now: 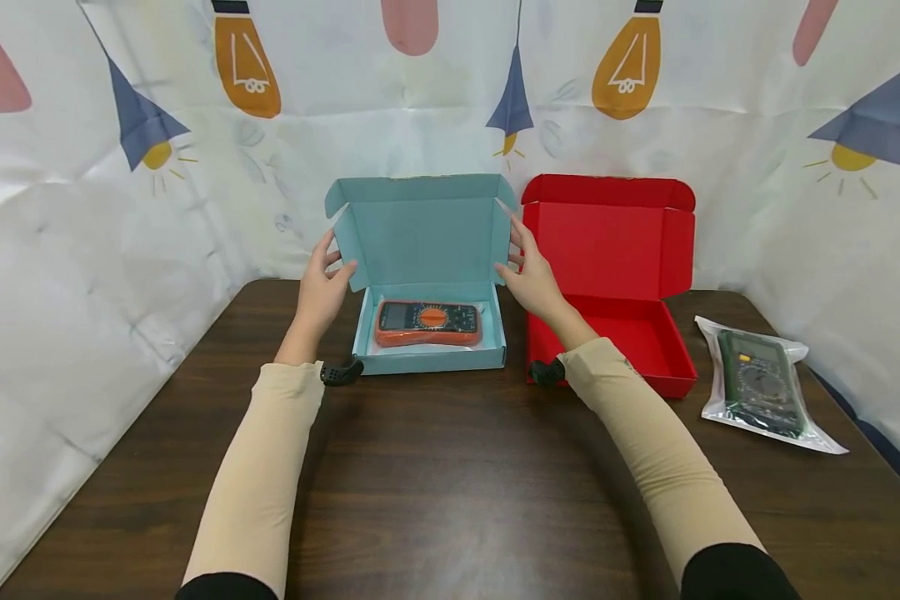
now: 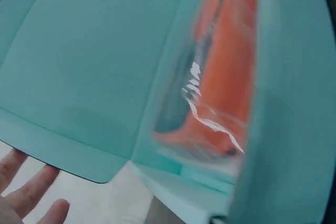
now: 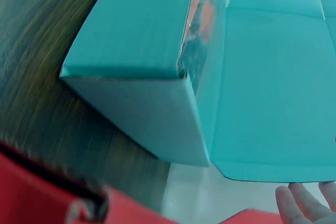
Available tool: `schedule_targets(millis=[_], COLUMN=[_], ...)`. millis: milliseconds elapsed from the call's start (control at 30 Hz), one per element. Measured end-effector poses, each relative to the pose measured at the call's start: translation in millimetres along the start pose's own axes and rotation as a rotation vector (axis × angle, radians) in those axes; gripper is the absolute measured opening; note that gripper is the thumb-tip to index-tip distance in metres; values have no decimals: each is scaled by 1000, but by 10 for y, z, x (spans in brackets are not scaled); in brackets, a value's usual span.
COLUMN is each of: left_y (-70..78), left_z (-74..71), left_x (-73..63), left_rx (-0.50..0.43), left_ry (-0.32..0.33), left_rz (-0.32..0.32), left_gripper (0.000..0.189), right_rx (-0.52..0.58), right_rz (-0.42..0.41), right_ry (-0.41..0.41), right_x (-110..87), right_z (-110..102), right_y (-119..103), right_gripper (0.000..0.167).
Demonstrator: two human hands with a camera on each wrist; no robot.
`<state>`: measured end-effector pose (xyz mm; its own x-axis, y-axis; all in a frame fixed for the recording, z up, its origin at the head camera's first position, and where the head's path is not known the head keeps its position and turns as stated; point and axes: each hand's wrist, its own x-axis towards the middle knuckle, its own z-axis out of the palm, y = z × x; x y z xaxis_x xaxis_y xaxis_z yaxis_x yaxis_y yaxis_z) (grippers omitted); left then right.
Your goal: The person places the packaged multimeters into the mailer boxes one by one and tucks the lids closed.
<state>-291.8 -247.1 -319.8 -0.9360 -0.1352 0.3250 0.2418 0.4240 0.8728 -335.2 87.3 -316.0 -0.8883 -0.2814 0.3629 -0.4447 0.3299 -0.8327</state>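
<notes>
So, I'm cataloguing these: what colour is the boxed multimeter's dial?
The dial is orange, clearest in the head view.

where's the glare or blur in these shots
Head view: mostly clear, with a soft sheen on the dark table; left wrist view: the orange multimeter looks blurred, with bright glare streaks on its plastic wrap; right wrist view: the red box is blurred at lower left.

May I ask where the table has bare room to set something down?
The table is bare between the sleeves, in front of the blue box, and left of the left sleeve; the right side, with the red box and green multimeter, is crowded.
</notes>
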Motion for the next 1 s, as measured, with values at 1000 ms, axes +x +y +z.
schedule_targets(millis=[1000], left_y=[-91], left_z=[139], left_x=[-176], left_rx=[56], left_ry=[12], left_rz=[105], left_gripper=[70], right_rx=[108], right_rz=[-92], right_ry=[-77], right_x=[-179], right_z=[153], right_y=[61], right_gripper=[88])
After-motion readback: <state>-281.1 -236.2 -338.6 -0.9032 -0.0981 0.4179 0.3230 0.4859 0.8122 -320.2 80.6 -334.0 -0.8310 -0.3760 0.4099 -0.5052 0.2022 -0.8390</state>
